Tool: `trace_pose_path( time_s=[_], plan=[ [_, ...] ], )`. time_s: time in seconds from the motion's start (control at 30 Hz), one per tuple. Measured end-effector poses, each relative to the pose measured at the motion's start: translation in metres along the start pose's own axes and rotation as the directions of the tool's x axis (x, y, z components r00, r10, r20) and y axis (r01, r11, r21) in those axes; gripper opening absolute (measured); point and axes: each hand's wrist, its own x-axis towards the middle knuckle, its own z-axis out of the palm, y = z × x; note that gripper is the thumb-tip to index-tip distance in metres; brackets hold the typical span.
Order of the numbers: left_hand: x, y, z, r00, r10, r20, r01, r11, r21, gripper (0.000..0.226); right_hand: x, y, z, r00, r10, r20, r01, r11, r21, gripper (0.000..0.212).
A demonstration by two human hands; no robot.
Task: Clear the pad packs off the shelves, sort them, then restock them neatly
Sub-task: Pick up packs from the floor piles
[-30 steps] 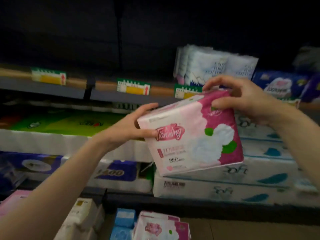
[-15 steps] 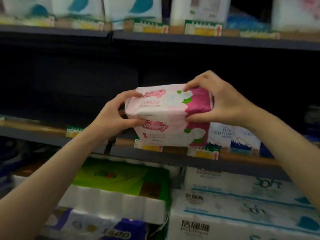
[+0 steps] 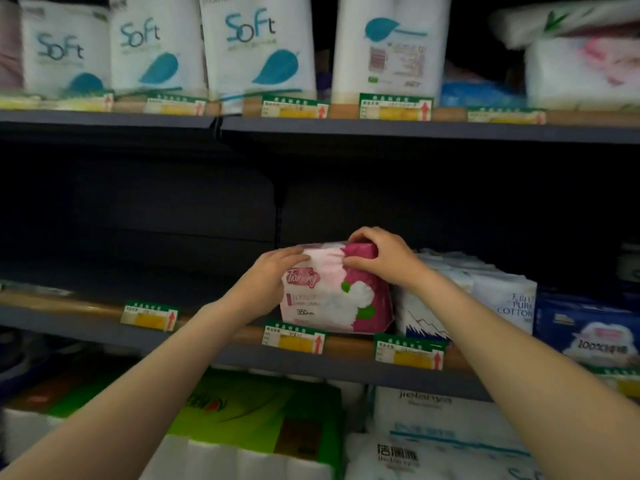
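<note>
Head view: both hands' grips, left hand [image 3: 265, 285] and right hand [image 3: 382, 259], clasp one pad pack [image 3: 334, 296].

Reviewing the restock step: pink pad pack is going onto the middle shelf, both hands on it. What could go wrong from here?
1. The pink pad pack sits at the shelf's front edge, by the price tag; released there, it may tip forward.
2. It is close against the white cotton pack; pushing it back could drag or skew that neighbour.
3. The right hand pinches the soft top while the left hand holds the side; squeezing may crumple the wrapper.
</note>
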Motion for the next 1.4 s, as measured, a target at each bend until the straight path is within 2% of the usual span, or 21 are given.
trace_pose_path(
  time_s=[0.1, 0.17, 0.23, 0.3, 0.47, 0.6, 0.7, 0.83, 1.0, 1.13, 1.2, 1.27, 1.33, 1.4],
  plan=[
    [0.004, 0.002, 0.003, 0.997, 0.005, 0.082, -0.009, 0.999, 0.048, 0.057, -0.017, 0.005, -0.007, 0.994, -0.056, 0.094, 0.087, 0.922, -0.378, 0.033],
    [0.005, 0.001, 0.005, 0.996, 0.004, 0.094, -0.010, 0.998, 0.057, 0.059, -0.040, 0.001, -0.006, 0.985, -0.172, -0.018, 0.146, 0.883, -0.446, 0.032],
    [0.010, -0.004, 0.008, 0.998, 0.005, 0.067, -0.009, 0.998, 0.057, 0.063, -0.070, -0.001, -0.004, 0.931, -0.313, -0.186, 0.206, 0.873, -0.442, 0.029],
    [0.015, -0.006, 0.011, 0.997, 0.020, 0.079, -0.025, 0.997, 0.069, 0.062, -0.097, 0.009, 0.003, 0.896, -0.378, -0.233, 0.237, 0.851, -0.468, 0.029],
    [0.025, 0.000, 0.021, 0.995, -0.002, 0.098, -0.014, 0.987, 0.160, 0.061, -0.102, 0.033, 0.008, 0.948, -0.262, -0.179, 0.138, 0.848, -0.512, 0.040],
    [0.025, 0.003, 0.025, 0.999, -0.049, 0.017, 0.043, 0.969, 0.242, 0.059, -0.076, 0.013, 0.005, 0.986, -0.165, -0.033, 0.114, 0.801, -0.588, 0.059],
    [0.030, 0.009, 0.031, 0.996, -0.055, -0.071, 0.079, 0.911, 0.404, 0.058, -0.042, -0.001, 0.012, 0.995, -0.078, 0.059, 0.097, 0.742, -0.663, 0.070],
    [0.044, 0.009, 0.042, 0.994, -0.083, -0.067, 0.106, 0.864, 0.493, 0.070, 0.000, -0.003, 0.033, 0.997, 0.023, 0.072, 0.042, 0.621, -0.783, 0.048],
    [0.078, 0.001, 0.058, 0.985, -0.167, 0.032, 0.130, 0.860, 0.493, 0.076, 0.030, 0.009, 0.054, 0.988, 0.156, 0.005, -0.094, 0.621, -0.778, 0.040],
    [0.103, 0.002, 0.071, 0.968, -0.229, 0.102, 0.153, 0.863, 0.481, 0.088, 0.050, 0.022, 0.055, 0.957, 0.280, 0.080, -0.121, 0.631, -0.766, 0.039],
    [0.109, 0.003, 0.079, 0.956, -0.272, 0.105, 0.205, 0.882, 0.423, 0.090, 0.057, 0.013, 0.041, 0.939, 0.309, 0.152, -0.089, 0.644, -0.760, 0.040],
    [0.114, 0.000, 0.085, 0.951, -0.292, 0.101, 0.238, 0.901, 0.362, 0.089, 0.058, 0.001, 0.016, 0.936, 0.309, 0.167, -0.084, 0.658, -0.748, 0.041],
    [0.121, -0.001, 0.090, 0.950, -0.303, 0.078, 0.253, 0.892, 0.374, 0.086, 0.050, -0.001, -0.011, 0.937, 0.330, 0.115, -0.142, 0.660, -0.738, 0.041],
    [0.130, 0.004, 0.097, 0.950, -0.309, 0.046, 0.257, 0.857, 0.447, 0.083, 0.033, 0.013, -0.025, 0.895, 0.436, 0.095, -0.246, 0.659, -0.711, 0.043]
  ],
)
